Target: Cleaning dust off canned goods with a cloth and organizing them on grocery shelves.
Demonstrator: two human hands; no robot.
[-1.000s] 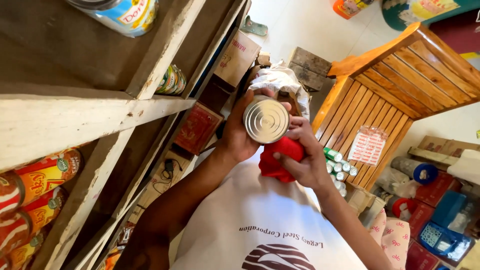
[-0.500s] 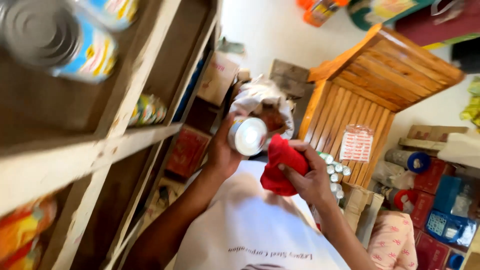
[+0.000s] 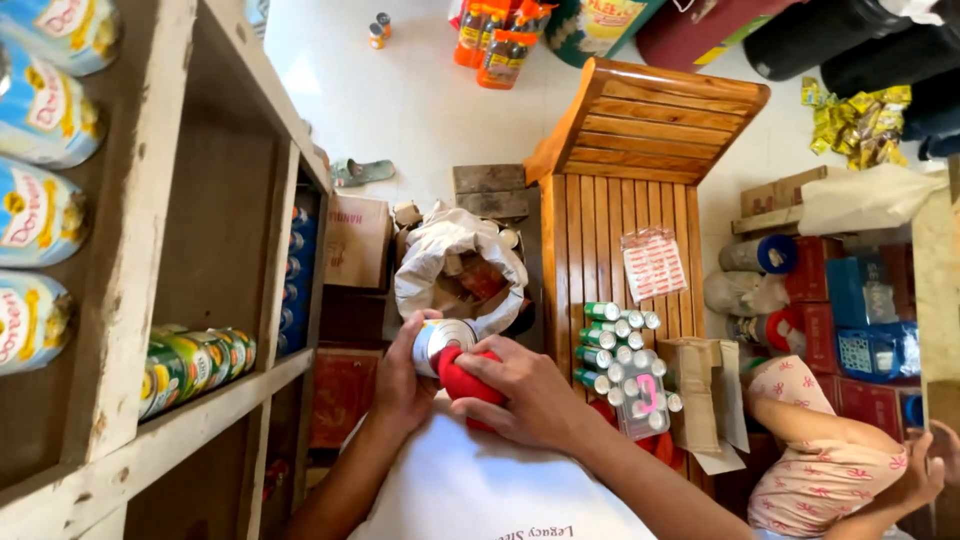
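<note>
Fingers of the left hand (image 3: 400, 385) wrap the small silver-topped metal can (image 3: 440, 343), its long axis pointing up-left, while the right hand (image 3: 525, 395), touching it, presses a bunched red cloth (image 3: 462, 384) against its lower side.

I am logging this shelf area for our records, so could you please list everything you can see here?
tin: one, silver top, held in front of the chest.
cloth: one, red, pressed against the tin.
shelf: one, bare wood, on the left.
blue-label tins: at least four, upper shelf.
green tins: a row, count unclear, lower shelf.
sack: one, white, open, on the floor.
cardboard box: one, brown, beside the sack.
wooden counter: one, slatted, brown.
green cans: a wrapped pack, against the counter.
orange bottles: several, top of view.
another person: one, patterned pink clothes, lower right.
left hand: grips the tin.
right hand: holds the cloth.
</note>
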